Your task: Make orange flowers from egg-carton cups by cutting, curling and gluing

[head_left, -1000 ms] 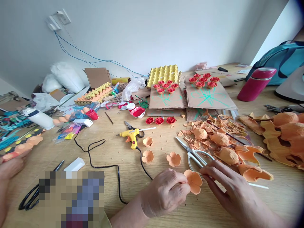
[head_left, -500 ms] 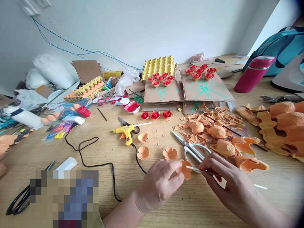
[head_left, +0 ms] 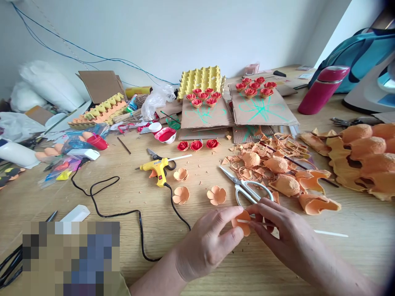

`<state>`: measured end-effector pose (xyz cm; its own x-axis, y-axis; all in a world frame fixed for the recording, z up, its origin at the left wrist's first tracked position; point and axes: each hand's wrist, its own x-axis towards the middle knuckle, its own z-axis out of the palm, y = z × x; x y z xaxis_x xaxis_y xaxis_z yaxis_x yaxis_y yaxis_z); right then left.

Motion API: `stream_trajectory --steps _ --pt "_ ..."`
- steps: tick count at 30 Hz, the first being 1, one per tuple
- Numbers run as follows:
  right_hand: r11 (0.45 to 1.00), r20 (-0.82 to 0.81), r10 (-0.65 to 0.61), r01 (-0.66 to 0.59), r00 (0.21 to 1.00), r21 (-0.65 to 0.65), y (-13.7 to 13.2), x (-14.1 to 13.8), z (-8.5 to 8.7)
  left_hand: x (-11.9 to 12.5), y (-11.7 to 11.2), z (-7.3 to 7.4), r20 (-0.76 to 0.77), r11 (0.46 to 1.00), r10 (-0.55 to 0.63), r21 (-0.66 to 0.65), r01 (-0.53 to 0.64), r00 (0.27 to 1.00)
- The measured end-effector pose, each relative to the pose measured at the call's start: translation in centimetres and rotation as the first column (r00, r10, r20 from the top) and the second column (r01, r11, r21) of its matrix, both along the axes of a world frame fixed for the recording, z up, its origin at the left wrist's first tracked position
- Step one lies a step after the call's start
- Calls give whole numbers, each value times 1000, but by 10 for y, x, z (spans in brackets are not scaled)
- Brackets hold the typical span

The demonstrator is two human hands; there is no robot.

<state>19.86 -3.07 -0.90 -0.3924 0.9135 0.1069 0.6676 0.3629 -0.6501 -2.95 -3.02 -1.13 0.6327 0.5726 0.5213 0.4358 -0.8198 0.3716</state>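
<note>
My left hand (head_left: pixel 212 234) pinches an orange egg-carton flower cup (head_left: pixel 242 224) between thumb and fingers. My right hand (head_left: pixel 282 230) is closed on a thin white stick (head_left: pixel 331 233); its near tip lies over the middle of the cup, and its other end sticks out to the right. The right fingertips meet the cup's edge. White-handled scissors (head_left: pixel 243 187) lie just beyond my right hand. Three groups of orange petals rest nearby: one flower (head_left: pixel 216 195), another (head_left: pixel 181 195) and a stacked one (head_left: pixel 180 174).
A yellow glue gun (head_left: pixel 157 170) and its black cord lie left of centre. Orange scraps (head_left: pixel 265 148) and cut carton pieces (head_left: pixel 317 201) are heaped at right. Behind stand red paper roses (head_left: pixel 196 145), cardboard sheets (head_left: pixel 265 111), a bowl of red paint (head_left: pixel 166 135) and a pink flask (head_left: pixel 322 90).
My right hand has moved closer to my left, and its fingers now reach the cup's edge. The cup has turned more edge-on. The whole view has shifted a little.
</note>
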Motion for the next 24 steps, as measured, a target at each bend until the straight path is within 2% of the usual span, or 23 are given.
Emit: stream_trajectory --steps 4,7,9,13,18,21,24 --pt "999 13 -13 12 1000 41 0 0 0 3 -1 -5 174 966 65 -258 -18 983" --pt "996 23 -27 25 999 85 -1 -1 1 5 -2 -8 259 881 101 -472 35 961" --pt "994 40 -15 11 999 111 -1 -3 2 7 -2 -7 267 827 105 -559 65 958" --pt "990 76 17 -28 997 141 -1 -5 6 13 -2 -5 292 779 121 -621 92 949" --pt "968 77 -39 19 996 252 5 5 10 11 1 -10 372 688 258 -718 101 892" --pt "938 138 -116 63 984 340 10 11 6 8 3 -15 453 643 325 -749 157 830" --pt "926 210 -118 32 970 375 14 11 -3 9 5 -16 503 613 330 -758 224 799"
